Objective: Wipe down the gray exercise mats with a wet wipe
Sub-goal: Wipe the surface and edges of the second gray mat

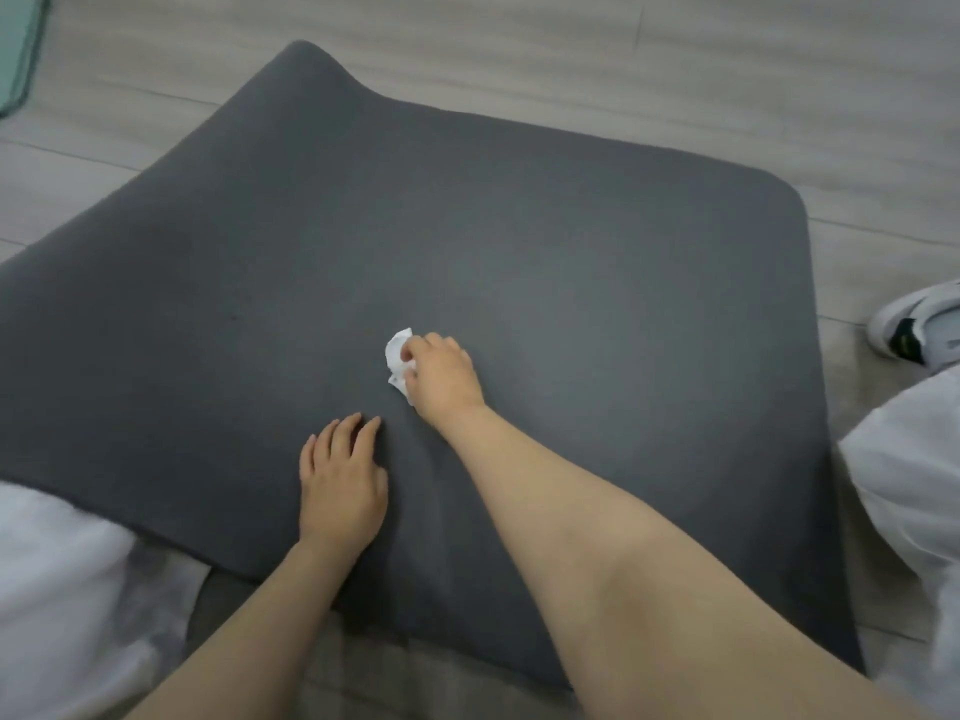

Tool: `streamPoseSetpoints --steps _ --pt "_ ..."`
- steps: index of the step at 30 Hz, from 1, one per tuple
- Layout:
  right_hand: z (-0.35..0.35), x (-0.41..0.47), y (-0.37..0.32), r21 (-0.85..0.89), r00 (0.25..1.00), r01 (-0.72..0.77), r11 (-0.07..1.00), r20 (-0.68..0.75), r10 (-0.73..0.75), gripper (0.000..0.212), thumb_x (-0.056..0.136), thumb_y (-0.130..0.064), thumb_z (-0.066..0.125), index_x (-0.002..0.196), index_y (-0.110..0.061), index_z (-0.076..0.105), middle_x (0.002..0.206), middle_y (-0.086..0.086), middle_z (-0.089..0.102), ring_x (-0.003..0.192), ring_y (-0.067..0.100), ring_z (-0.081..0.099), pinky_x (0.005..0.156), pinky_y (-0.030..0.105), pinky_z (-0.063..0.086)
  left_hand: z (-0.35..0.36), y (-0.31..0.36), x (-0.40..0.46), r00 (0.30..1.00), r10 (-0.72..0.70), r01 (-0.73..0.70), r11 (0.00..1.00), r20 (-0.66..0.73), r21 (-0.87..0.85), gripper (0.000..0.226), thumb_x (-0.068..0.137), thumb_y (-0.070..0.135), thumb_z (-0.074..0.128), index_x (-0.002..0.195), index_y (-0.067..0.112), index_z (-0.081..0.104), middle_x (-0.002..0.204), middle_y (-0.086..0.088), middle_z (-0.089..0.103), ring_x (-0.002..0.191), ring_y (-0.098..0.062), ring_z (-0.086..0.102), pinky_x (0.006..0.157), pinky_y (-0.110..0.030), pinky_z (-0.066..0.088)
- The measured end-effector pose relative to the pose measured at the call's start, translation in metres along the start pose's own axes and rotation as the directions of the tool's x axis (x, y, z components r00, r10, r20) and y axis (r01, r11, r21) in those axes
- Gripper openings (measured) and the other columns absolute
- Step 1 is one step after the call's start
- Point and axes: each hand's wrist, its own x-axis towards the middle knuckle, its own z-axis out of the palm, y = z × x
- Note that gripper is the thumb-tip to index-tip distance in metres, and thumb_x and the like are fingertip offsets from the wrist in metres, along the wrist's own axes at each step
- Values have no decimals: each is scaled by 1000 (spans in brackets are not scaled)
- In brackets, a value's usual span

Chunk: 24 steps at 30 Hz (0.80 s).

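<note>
Right hand (441, 374) grip curled round crumpled white wet wipe (397, 356), pressing it on gray mat (571, 262) near its middle. Left hand (340, 483) flat, fingers straight, resting on mat just beside. Mat lies on wood floor (675, 70); white shoe (919, 324) at right edge.

Head camera looks forward and steeply down, close over the mat (519, 241).

Pale grey wood-look plank floor (675, 70) runs across the back, and a green-edged mat corner (18, 49) pokes in top left.
</note>
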Motion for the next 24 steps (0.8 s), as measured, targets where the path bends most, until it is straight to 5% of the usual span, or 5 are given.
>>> streamPoseSetpoints --steps 4,8,13,19,24 --pt "-20 4 54 -263 984 167 950 -10 -176 23 83 -16 59 106 -12 63 97 8 62 94 30 56 77 38 39 7 8 16 994 -65 56 992 -84 -110 35 90 16 50 123 7 58 134 -13 52 128 -35 44 115 -54 27" --pt "-82 -59 174 -310 963 -253 916 -168 209 15 78 -18 60 89 -9 64 84 16 66 84 37 60 69 38 41 18 13 11 996 -52 47 996 -69 -78 45 96 20 53 140 11 47 152 -8 41 146 -27 29 122 -48 11" --pt "-149 -198 278 -8 516 -841 541 -308 799 25 87 -19 54 99 0 65 100 26 65 95 42 60 82 41 47 19 12 11 994 -73 67 995 -76 -75 47 96 22 51 142 10 47 153 -8 41 146 -27 29 121 -51 14" --pt "-63 -69 143 150 793 -539 829 -242 559 17 89 -21 54 101 -13 63 100 15 69 95 34 65 77 35 49 17 13 11 995 -68 64 995 -66 -71 47 97 20 51 143 11 47 154 -7 40 147 -26 28 122 -50 14" --pt "6 -17 -26 -90 972 99 991 222 -77 26 89 -18 52 114 -12 57 109 12 64 101 31 60 80 37 47 19 10 10 994 -83 72 987 -67 -146 44 100 17 44 143 12 46 155 -5 40 148 -24 26 122 -48 14"
